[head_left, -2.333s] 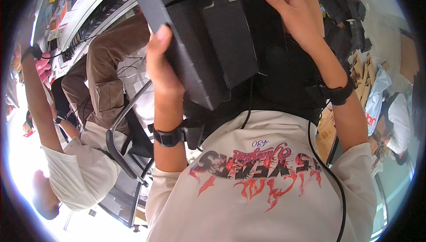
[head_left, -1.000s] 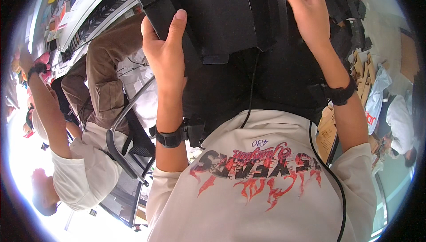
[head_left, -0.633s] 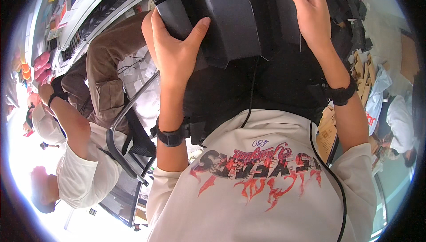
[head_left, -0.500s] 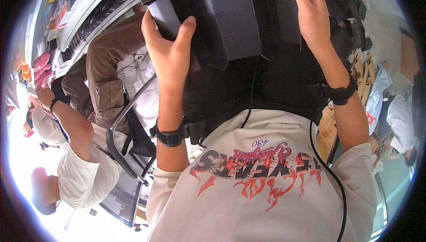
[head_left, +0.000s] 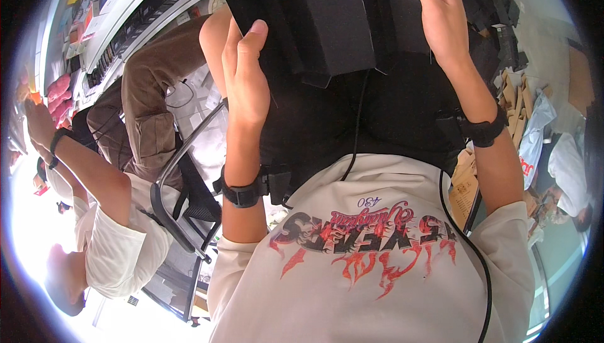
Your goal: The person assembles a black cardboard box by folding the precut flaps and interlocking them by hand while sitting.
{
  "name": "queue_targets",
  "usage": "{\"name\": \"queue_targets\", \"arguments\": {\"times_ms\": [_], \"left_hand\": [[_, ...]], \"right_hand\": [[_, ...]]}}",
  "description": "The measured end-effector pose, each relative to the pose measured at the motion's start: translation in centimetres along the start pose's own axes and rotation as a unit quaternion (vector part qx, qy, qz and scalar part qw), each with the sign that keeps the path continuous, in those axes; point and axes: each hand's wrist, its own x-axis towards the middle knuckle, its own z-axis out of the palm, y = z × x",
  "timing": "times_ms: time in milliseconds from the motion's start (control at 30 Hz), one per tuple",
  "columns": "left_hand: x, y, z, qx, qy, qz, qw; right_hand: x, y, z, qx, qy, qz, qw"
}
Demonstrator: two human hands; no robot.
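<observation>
A black cardboard box [head_left: 340, 28], partly folded with loose flaps, lies over my lap at the top of the view. My left hand [head_left: 247, 78] grips its left side flap, thumb on the near face and fingers mostly hidden along the outer edge. On the other side, my right hand [head_left: 443, 22] holds the right panel, its thumb up near the picture's top edge. The box's far part is cut off by the frame. Each wrist wears a black strap with a small device.
To my left a person [head_left: 116, 242] in a white shirt sits beside a chair with a metal armrest [head_left: 182, 154]. Shelves [head_left: 138, 28] stand at the far left. Brown paper bags [head_left: 513, 97] and dark box pieces [head_left: 503, 28] lie at right. A black cable [head_left: 484, 267] runs down my shirt.
The box's left side has shifted right and its left flap has turned inward. My left hand has rotated, its thumb moving slightly left. The right hand stays put. The neighbour's arms have risen.
</observation>
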Motion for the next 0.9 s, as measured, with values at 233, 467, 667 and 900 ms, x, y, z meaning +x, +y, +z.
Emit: {"name": "queue_targets", "arguments": {"times_ms": [233, 467, 667, 900], "left_hand": [[0.6, -2.9, -0.8, 0.025, -0.022, 0.033, 0.999], [-0.3, 0.8, 0.9, -0.080, -0.036, 0.012, 0.996], [-0.2, 0.5, 0.8, -0.048, -0.049, 0.020, 0.997], [0.3, -1.2, 0.4, -0.032, -0.035, -0.013, 0.999]], "right_hand": [[0.1, -0.5, -0.3, -0.034, -0.031, 0.035, 0.998], [-0.2, 0.1, 0.3, -0.049, 0.004, -0.017, 0.999], [-0.3, 0.3, 0.6, 0.017, -0.026, 0.035, 0.999], [-0.6, 0.5, 1.2, 0.213, -0.089, 0.113, 0.966]]}}
